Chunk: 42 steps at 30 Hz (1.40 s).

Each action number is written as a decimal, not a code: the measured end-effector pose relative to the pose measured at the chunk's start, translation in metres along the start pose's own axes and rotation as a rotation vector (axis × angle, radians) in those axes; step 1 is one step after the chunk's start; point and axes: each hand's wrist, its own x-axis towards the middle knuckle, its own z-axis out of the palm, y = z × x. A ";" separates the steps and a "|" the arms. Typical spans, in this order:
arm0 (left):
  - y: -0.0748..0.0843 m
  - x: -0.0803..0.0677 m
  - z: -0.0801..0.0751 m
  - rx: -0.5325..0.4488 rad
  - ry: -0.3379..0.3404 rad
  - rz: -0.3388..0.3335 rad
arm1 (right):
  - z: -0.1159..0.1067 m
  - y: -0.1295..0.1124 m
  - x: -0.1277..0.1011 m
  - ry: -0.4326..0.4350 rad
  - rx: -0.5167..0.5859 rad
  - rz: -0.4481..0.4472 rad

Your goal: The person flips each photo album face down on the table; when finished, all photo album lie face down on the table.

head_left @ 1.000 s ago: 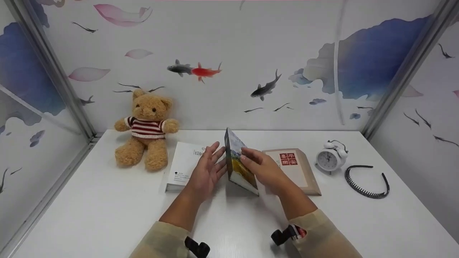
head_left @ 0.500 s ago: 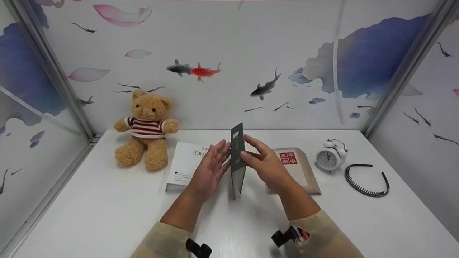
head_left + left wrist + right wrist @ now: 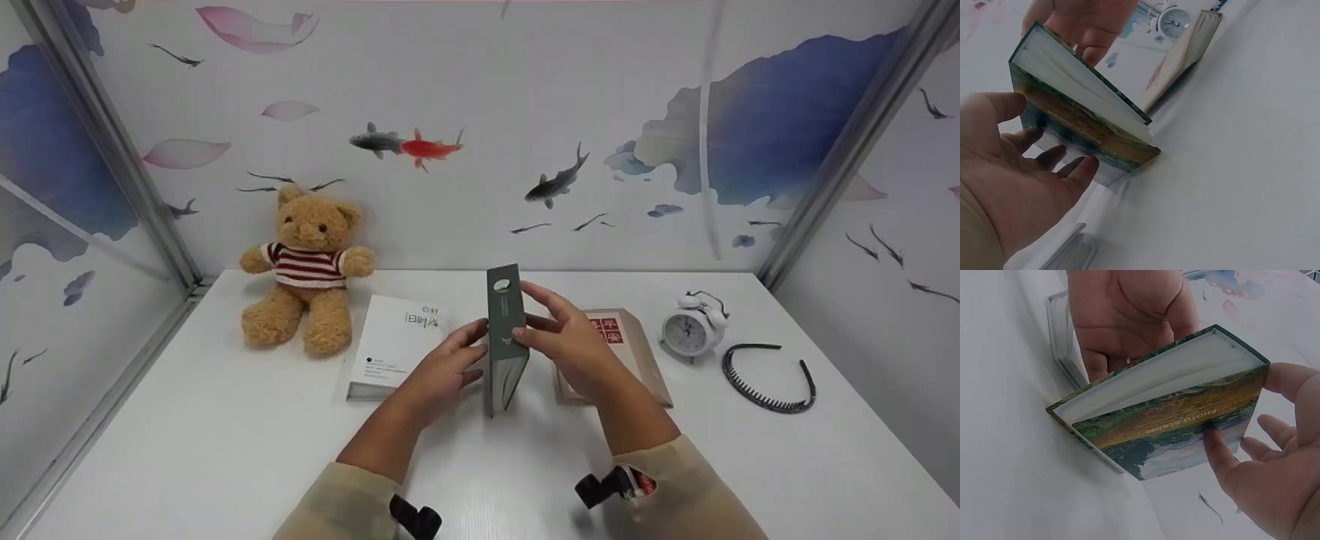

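Album (image 3: 504,337) and hands met at the middle of the white table (image 3: 225,420): the photo album stood on one edge, green spine toward the person, its long axis rising almost straight up, with the page block facing away and down to the tabletop. The left hand (image 3: 442,367) lay against its left cover, fingers straight and only lightly bent at the tips, touching rather than clasping; the right hand (image 3: 570,341) came in from the other side, thumb on the spine and fingers curled round the right cover, so the book sat pressed between the two, both equally near. Just left of it lay a white book (image 3: 394,345), flat; just right, a tan book (image 3: 622,352). Farther off stood a teddy bear (image 3: 306,274), an alarm clock (image 3: 691,328) and a black headband (image 3: 765,379), inside a booth of fish-printed walls (image 3: 525,112)
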 end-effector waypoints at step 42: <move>-0.007 -0.004 0.005 0.478 0.047 -0.020 | -0.018 0.028 0.015 0.127 -0.432 0.228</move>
